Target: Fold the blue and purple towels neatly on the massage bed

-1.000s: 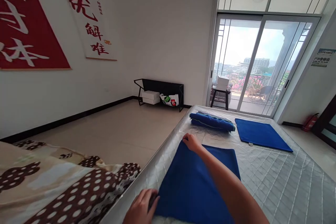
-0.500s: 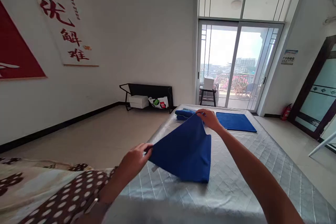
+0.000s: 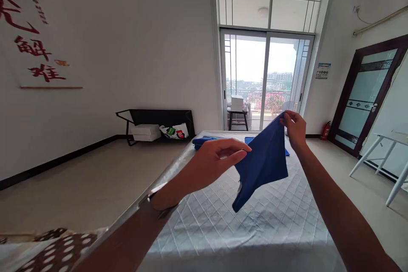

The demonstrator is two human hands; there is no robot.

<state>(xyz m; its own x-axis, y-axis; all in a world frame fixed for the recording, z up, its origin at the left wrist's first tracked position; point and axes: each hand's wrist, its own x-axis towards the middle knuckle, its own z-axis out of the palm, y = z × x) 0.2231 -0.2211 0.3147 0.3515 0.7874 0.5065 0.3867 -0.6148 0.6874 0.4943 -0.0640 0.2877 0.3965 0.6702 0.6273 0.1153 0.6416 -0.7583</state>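
A blue cloth (image 3: 266,157) hangs in the air above a bed with a silvery quilted cover (image 3: 216,216). My right hand (image 3: 295,127) pinches its upper right corner. At the cloth's upper left edge, the thumb and fingertips of my left hand (image 3: 219,159) are closed on it. The cloth's lower end dangles over the cover, with a small pale tag on its left edge. Behind my left hand lies a folded blue bundle (image 3: 200,141), partly hidden. Another blue cloth (image 3: 248,140) lies flat at the far end, mostly covered by the held one.
A brown dotted blanket (image 3: 60,250) is at the lower left. A black rack (image 3: 159,117) with white boxes (image 3: 145,132) stands by the wall. Beyond the bed is a sliding glass door (image 3: 245,63). White-legged furniture (image 3: 369,153) and a fire extinguisher (image 3: 325,131) stand right.
Both hands have moved up and to the right, lifting the blue cloth higher and farther from the cover. It now hangs narrower, and the view has turned to the right.
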